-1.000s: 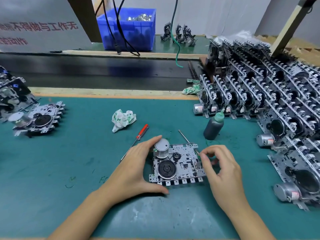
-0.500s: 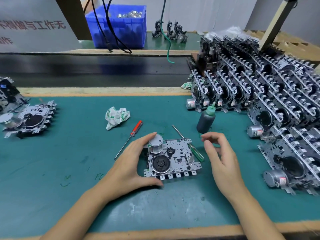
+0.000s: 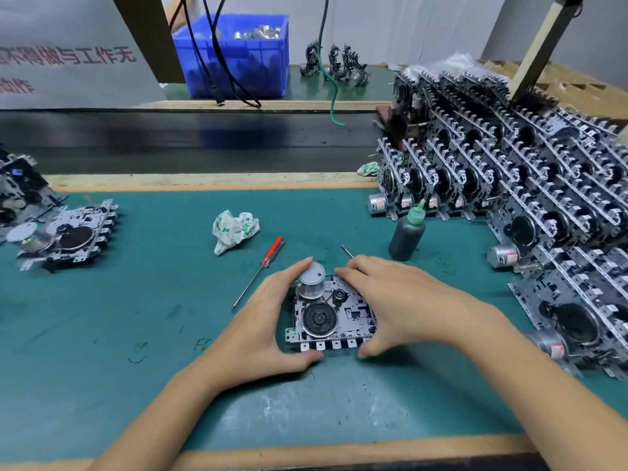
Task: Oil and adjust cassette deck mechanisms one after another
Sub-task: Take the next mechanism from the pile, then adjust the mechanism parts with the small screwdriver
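Observation:
A silver cassette deck mechanism (image 3: 331, 317) with a black flywheel and a round motor lies flat on the green mat (image 3: 136, 300) in front of me. My left hand (image 3: 261, 328) grips its left side, fingers at the motor, thumb at the near edge. My right hand (image 3: 397, 304) grips its right side, fingers over the far edge, thumb at the near corner. A dark oil bottle (image 3: 406, 237) with a green nozzle stands just beyond my right hand. The metal tip of a second screwdriver (image 3: 347, 251) pokes out past my right fingers; its handle is hidden.
A red-handled screwdriver (image 3: 261, 270) and a crumpled rag (image 3: 234, 231) lie left of centre. Stacked mechanisms (image 3: 530, 205) fill the right side. More mechanisms (image 3: 68, 232) sit at the far left. A black conveyor belt (image 3: 187, 141) and a blue bin (image 3: 238, 56) lie beyond.
My right hand came down from hovering near the green-handled screwdriver and took hold of the mechanism's right side. My left hand kept its hold.

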`<state>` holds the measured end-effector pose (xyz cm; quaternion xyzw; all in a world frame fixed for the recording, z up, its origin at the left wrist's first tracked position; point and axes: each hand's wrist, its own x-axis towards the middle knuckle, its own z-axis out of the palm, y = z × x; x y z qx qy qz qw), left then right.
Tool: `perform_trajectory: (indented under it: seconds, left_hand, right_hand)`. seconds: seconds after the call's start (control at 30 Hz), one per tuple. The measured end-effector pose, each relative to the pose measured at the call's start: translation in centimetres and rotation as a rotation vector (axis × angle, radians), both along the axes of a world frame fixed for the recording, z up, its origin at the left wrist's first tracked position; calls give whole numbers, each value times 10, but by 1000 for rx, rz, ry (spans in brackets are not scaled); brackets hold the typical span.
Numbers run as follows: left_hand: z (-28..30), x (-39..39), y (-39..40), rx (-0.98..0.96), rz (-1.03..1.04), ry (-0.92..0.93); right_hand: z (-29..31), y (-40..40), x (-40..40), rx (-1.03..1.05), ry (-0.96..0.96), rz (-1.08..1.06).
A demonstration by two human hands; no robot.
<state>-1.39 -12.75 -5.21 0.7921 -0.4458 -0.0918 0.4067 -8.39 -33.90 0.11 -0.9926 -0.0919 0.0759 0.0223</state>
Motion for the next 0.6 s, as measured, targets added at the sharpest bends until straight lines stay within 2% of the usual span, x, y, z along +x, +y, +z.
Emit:
perform_trajectory:
  seconds: [0.17,0.23,0.3,0.37,0.43,0.5,0.57,0.6]
  left_hand:
    - [-1,-2,-3,-96,3,102]
    - [4,-1,-4,-195,43,226]
    - [14,2,-8,-315,91,500]
    - [23,9,-17,-416,15,859]
    - [28,13,-26,-441,-100,1166]
    - [29,14,-35,-501,-83,1396]
    - [25,15,-41,-551,-90,1522]
    - [24,14,-42,-586,-160,1557]
  right_hand:
    - [3,-6,0,77,-64,46]
    - [10,-11,-1,179,-93,23]
    - [17,-13,-1,444,-63,-80]
    - [19,-10,0,873,35,-153]
    - [15,2,1,1289,202,-109]
    - [3,16,3,1625,385,-98]
    - [-10,26,3,1805,534,-68]
    - [-14,27,3,1807,544,-74]
